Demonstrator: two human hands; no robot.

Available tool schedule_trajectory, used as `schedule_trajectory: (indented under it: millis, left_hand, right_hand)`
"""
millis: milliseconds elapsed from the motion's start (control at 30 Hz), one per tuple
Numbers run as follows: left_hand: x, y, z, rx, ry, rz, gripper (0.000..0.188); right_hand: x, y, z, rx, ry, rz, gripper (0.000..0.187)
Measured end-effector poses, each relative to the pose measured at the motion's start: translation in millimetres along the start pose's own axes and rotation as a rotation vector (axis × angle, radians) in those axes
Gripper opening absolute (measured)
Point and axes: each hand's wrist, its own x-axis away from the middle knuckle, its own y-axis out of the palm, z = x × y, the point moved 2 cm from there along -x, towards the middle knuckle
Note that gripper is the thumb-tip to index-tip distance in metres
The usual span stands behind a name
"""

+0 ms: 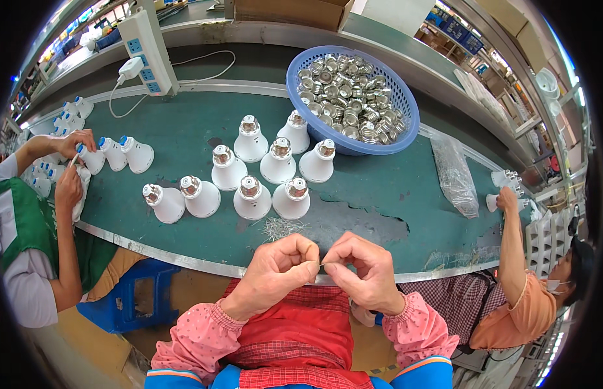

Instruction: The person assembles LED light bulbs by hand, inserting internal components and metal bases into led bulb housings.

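My left hand (275, 271) and my right hand (365, 269) meet at the table's near edge, both closed in a pinch. Between their fingertips runs a thin wire pin (322, 264), mostly covered by the fingers. Just beyond lies a loose pile of thin wire pins (283, 228) on the green mat. Several white LED bulbs with silver screw caps stand past the pile, among them a bulb (291, 200) close to it and another bulb (165, 203) leaning at the left end of the group.
A blue plastic basket (405, 104) full of silver screw caps (347, 91) stands at the back. Right of it lies a clear plastic bag (454, 175). A white power strip (145, 52) rises at back left. Co-workers' hands (74, 155) (507, 200) handle bulbs at both sides.
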Motion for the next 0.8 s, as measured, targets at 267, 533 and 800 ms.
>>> schedule_trajectory:
  millis: [267, 533, 800]
  left_hand:
    - [-3.2, 18.3, 13.1, -0.558, 0.234, 0.144, 0.01]
    - [-6.4, 6.6, 0.6, 0.107, -0.016, 0.109, 0.007]
    - [-8.0, 10.0, -20.5, 0.565, -0.119, -0.122, 0.008]
  right_hand:
    - [-9.6, 9.1, -35.1, 0.989, -0.473, -0.074, 0.017]
    - [1.3, 0.5, -19.7, 0.274, -0.006, 0.13, 0.014]
    - [6.3, 20.7, -6.3, -0.322, 0.085, 0.223, 0.007]
